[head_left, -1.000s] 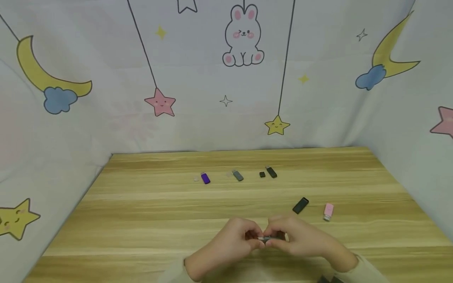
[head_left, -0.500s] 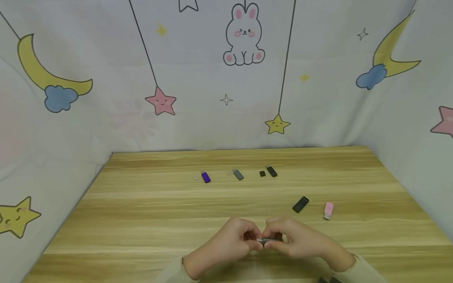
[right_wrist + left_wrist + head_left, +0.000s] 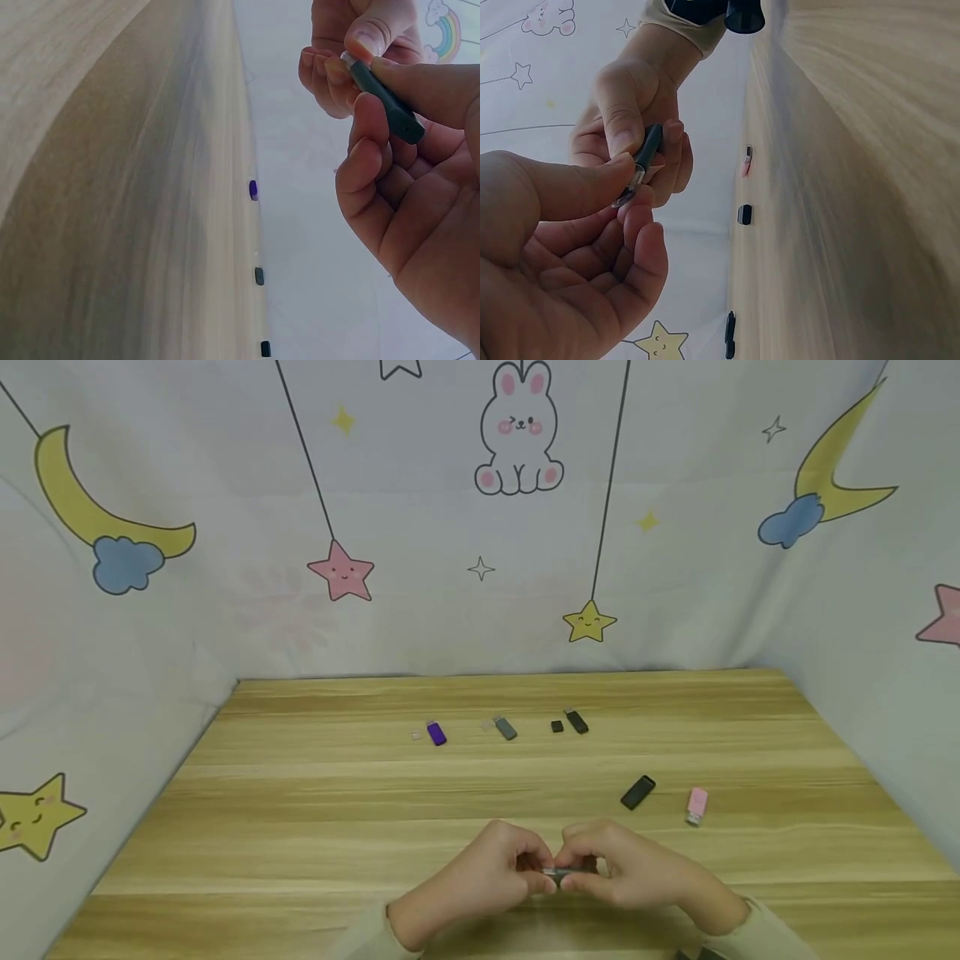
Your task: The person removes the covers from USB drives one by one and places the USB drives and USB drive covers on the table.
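Observation:
Both hands meet low over the front middle of the table and hold a dark green USB stick (image 3: 386,101) between them. My right hand (image 3: 630,868) pinches its body between thumb and fingers. With thumb and fingertips, my left hand (image 3: 495,868) pinches the other end, where a clear cap (image 3: 625,197) shows at the metal plug. In the head view the stick lies roughly level, its plug end pointing left. Fingers hide part of the stick and the cap.
At the back lie a purple USB stick (image 3: 437,733), a grey one (image 3: 505,728) and a black one (image 3: 577,721). A small black cap (image 3: 557,726) sits beside the last. Nearer right are a black oblong piece (image 3: 638,792) and a pink USB stick (image 3: 697,806).
Both hands keep their grip on the stick with hardly any movement. The head view has tilted down slightly.

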`<action>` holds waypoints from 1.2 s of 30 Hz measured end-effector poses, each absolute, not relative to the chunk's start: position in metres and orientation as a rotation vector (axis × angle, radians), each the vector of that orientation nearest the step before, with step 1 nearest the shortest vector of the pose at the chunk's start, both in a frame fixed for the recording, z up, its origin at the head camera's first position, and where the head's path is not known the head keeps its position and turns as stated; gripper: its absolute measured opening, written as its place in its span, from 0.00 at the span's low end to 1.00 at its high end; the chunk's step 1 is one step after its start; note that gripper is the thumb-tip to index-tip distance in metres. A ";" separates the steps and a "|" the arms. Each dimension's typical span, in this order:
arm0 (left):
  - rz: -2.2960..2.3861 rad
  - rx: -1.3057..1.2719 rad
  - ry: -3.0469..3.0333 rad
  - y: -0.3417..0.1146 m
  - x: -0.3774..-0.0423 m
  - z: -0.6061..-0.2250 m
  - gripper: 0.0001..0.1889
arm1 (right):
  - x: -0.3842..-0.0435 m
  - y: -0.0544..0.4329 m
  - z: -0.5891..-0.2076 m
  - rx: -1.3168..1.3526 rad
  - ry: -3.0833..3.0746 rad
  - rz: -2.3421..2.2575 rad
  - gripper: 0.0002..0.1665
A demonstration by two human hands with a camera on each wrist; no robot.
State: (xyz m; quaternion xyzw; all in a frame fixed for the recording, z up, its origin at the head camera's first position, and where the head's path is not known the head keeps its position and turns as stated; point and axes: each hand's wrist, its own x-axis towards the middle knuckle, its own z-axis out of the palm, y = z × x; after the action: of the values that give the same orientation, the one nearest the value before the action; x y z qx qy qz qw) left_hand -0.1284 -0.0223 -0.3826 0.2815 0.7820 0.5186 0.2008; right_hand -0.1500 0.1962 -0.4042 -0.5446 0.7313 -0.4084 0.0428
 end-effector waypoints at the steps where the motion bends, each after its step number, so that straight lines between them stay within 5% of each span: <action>1: 1.449 0.784 2.185 -0.023 -0.128 -0.383 0.02 | -0.150 0.196 -0.404 -1.669 2.236 -1.251 0.05; 36: 1.416 0.783 2.310 -0.044 -0.133 -0.376 0.01 | -0.149 0.192 -0.391 -1.546 2.317 -1.178 0.11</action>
State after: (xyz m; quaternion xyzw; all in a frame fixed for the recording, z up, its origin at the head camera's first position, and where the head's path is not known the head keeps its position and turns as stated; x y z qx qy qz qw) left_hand -0.1333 -0.0440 -0.3758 0.2741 0.8085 0.4956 0.1598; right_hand -0.1487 0.1920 -0.3914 -0.5103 0.7648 -0.3890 0.0587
